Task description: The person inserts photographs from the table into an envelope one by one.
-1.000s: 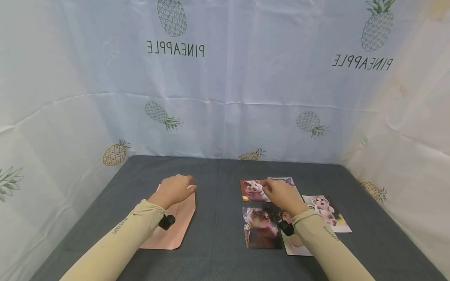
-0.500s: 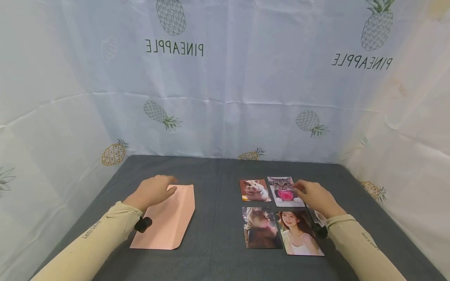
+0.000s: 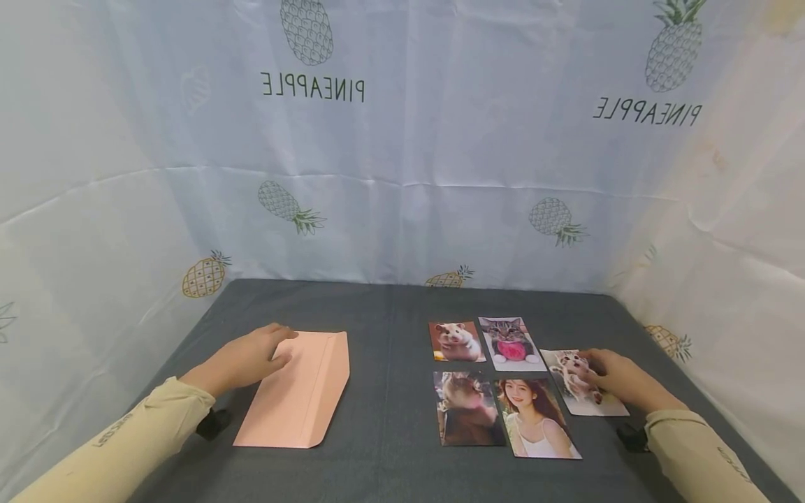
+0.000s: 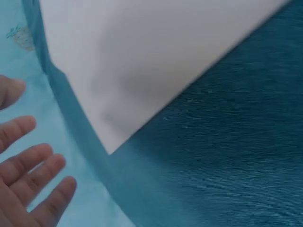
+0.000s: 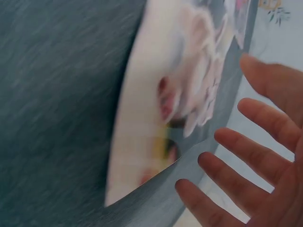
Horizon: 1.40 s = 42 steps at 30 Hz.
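- Wears cream sleeves (image 3: pixel 113 447) printed with lettering, extended inward from the lower corners, with a black wrist camera (image 3: pixel 214 424) at each wrist.
- Has a portrait photo (image 3: pixel 534 419) lying nearest, right of centre on the grey tabletop (image 3: pixel 393 391), picturing a long-haired person in a white top.
- Just to its left, has a dark photo (image 3: pixel 468 412) lying flat, too blurred to make out.
- Has a pink envelope (image 3: pixel 295 398) lying flat at the left, well apart from the photos, flap on the side toward them.
- Has a kitten photo (image 3: pixel 575 388) lying to the right of the portrait photo and slightly beyond it.
- Holds the right hand (image 3: pixel 625 381) at the right part of the kitten photo, fingers spread, gripping nothing; cannot tell about contact.
- Holds the left hand (image 3: pixel 245 360) by the far left corner of the pink envelope, fingers extended and gripping nothing, fingertips apart from the paper in the left wrist view.
- Farther back, has a hamster photo (image 3: pixel 457 341) beyond the dark photo, with a cat photo (image 3: pixel 511 344) just to its right.
- Beyond the tabletop, has a creased white cloth (image 3: pixel 402 140) hanging, printed with pineapples and mirrored "PINEAPPLE" lettering.
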{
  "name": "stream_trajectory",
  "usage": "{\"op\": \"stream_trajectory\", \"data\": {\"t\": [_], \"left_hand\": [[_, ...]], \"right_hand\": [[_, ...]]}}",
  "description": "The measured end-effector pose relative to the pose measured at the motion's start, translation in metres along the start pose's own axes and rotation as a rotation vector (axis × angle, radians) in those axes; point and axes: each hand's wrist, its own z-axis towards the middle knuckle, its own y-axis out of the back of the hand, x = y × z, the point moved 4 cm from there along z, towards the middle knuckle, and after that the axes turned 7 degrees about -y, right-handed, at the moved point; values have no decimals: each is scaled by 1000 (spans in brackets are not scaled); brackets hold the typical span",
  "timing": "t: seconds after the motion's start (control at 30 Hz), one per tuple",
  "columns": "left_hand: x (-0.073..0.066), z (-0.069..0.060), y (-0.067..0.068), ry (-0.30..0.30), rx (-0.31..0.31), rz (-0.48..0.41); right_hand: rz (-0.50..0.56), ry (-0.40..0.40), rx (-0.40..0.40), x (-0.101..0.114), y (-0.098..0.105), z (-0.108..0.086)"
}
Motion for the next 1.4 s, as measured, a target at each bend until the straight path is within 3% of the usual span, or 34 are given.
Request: {"op": "stream_trajectory", "data": {"t": [0.17, 0.43, 0.53, 0.73, 1.4], "left_hand": [[0, -8, -9, -57, 28, -56], [-6, -17, -26, -181, 90, -98], [-10, -21, -29, -180, 132, -143], [-10, -25, -34, -118, 208, -215], [-9, -22, -39, -92, 226, -238]], "right_hand": [[26, -13, 39, -9, -5, -4], [49, 113, 18, -7, -12, -8], [40, 104, 28, -7, -12, -9], [10, 39, 53, -8, -14, -9], [1, 32, 51, -10, -16, -6]]}}
